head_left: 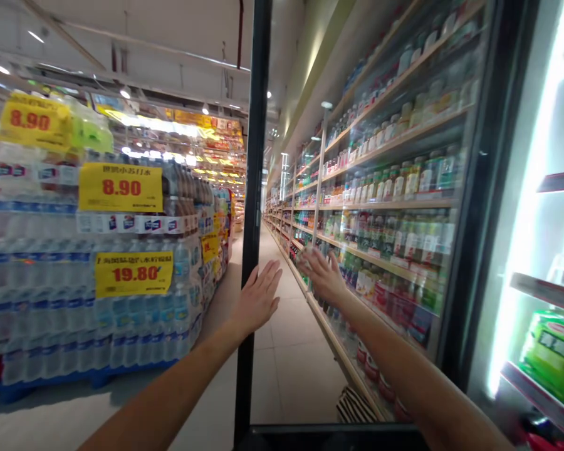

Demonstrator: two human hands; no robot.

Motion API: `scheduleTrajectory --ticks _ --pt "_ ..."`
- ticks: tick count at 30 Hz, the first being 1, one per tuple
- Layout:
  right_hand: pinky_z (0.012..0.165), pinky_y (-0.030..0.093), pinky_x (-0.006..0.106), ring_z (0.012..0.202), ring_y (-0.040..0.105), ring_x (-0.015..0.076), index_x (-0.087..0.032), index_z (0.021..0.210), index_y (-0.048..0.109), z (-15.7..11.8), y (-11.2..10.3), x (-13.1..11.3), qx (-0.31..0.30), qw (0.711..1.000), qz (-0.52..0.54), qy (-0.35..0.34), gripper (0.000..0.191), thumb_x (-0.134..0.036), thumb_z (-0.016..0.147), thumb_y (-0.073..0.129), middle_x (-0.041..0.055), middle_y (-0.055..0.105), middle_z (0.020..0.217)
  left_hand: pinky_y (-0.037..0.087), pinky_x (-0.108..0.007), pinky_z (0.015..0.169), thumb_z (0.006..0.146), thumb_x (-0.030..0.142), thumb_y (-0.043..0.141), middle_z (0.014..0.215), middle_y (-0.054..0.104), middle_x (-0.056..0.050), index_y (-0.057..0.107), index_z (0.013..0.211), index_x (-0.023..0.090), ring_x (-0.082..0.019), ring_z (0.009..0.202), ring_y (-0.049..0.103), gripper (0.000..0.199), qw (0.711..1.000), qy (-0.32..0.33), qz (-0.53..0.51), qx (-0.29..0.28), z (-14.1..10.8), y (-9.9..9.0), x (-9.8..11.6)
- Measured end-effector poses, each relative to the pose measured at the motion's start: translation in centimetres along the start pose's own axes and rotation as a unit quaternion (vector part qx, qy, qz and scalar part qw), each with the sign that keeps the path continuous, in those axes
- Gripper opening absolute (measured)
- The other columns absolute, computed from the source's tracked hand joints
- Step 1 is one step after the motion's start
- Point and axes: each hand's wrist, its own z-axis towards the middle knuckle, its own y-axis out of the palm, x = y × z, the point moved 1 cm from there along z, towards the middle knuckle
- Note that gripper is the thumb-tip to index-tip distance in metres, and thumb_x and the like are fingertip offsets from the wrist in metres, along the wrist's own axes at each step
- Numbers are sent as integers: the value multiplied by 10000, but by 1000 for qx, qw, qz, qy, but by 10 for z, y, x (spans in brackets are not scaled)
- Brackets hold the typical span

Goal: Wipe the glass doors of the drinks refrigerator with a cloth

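A glass door with a black frame (258, 156) stands in front of me. My left hand (259, 294) lies flat against the left upright of that frame, its fingers stretched out and holding nothing. On the glass pane (286, 376), my right hand (326, 275) has bent fingers, blurred by motion. A pale, crumpled-looking patch (305, 258) shows at its fingertips; whether this is a cloth or a reflection is hard to make out.
To the left, bottled water packs (42, 307) are stacked under yellow price signs (120, 188). Shelves of drinks (395, 181) show in the pane. At right is a lit cooler with a green package (554, 354). Black-and-white striped fabric (355, 406) appears low in the pane.
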Motion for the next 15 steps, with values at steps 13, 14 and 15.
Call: scheduleTrajectory --ticks 13,14,15 --pt "1115 113 482 1335 290 210 -336 1292 451 -96 12 -33 -52 997 0 -59 469 -194 845 448 0 438 1391 220 -393 1107 806 340 499 1462 267 -111 349 1363 100 -225 1368 212 625 999 -37 18 -26 -1 24 11" --pt "1113 108 486 1336 290 212 -338 1284 460 -86 9 -25 -43 998 -6 -39 471 -180 840 448 1 442 1388 219 -393 1107 806 339 497 1459 275 -113 350 1362 99 -227 1367 215 623 999 -36 18 -25 -1 24 11" --pt "1108 105 493 1339 285 219 -336 1274 473 -73 6 -15 -28 999 -14 -7 472 -166 834 450 7 447 1384 216 -395 1108 808 339 495 1455 282 -115 352 1361 96 -228 1366 217 621 999 -37 18 -25 0 24 11"
